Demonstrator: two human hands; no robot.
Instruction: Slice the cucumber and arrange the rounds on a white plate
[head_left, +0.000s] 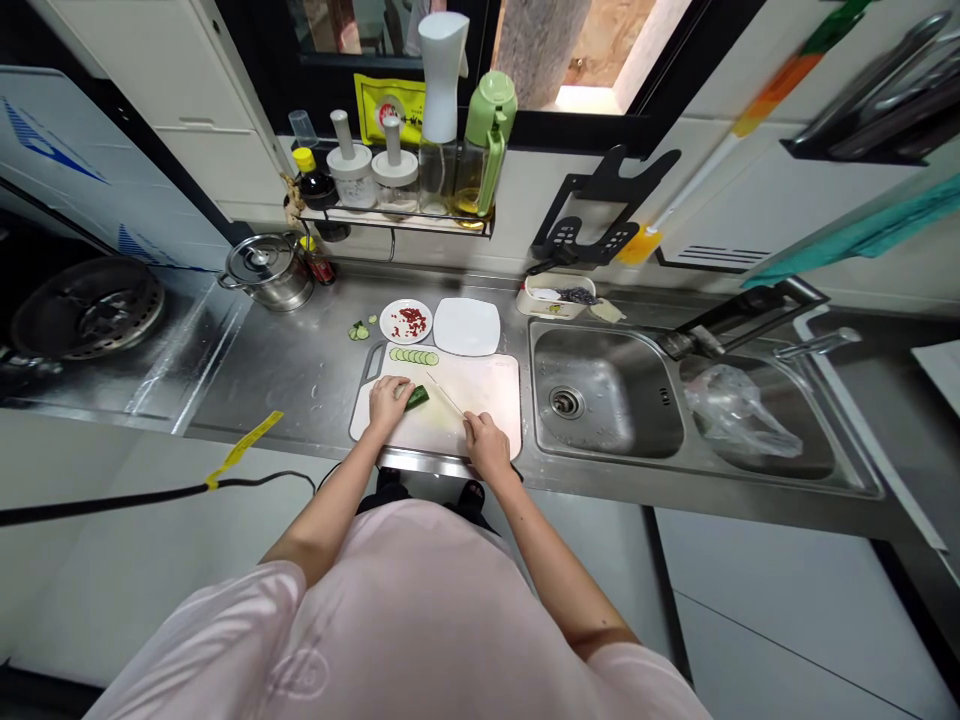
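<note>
A dark green piece of cucumber [417, 398] lies on the white cutting board [487, 385]. My left hand [388, 403] is closed over its left end. In my right hand [487, 443] is a knife [445, 394], seen nearly edge-on, its tip pointing up and left across the board. The blade is a little apart from the cucumber's cut end. A row of overlapping cucumber slices [414, 356] rests at the board's far edge. Behind the board stand a white plate [406, 321] with chopped red pieces and a bare white plate [467, 326].
Several cucumber scraps [359, 331] lie left of the plates. A double sink [607, 395] is on the right, with a plastic bag [739, 410] in its far basin. Leftward are a lidded pot [268, 270] and a pan [86, 305]. A condiment shelf [397, 218] hangs above the counter.
</note>
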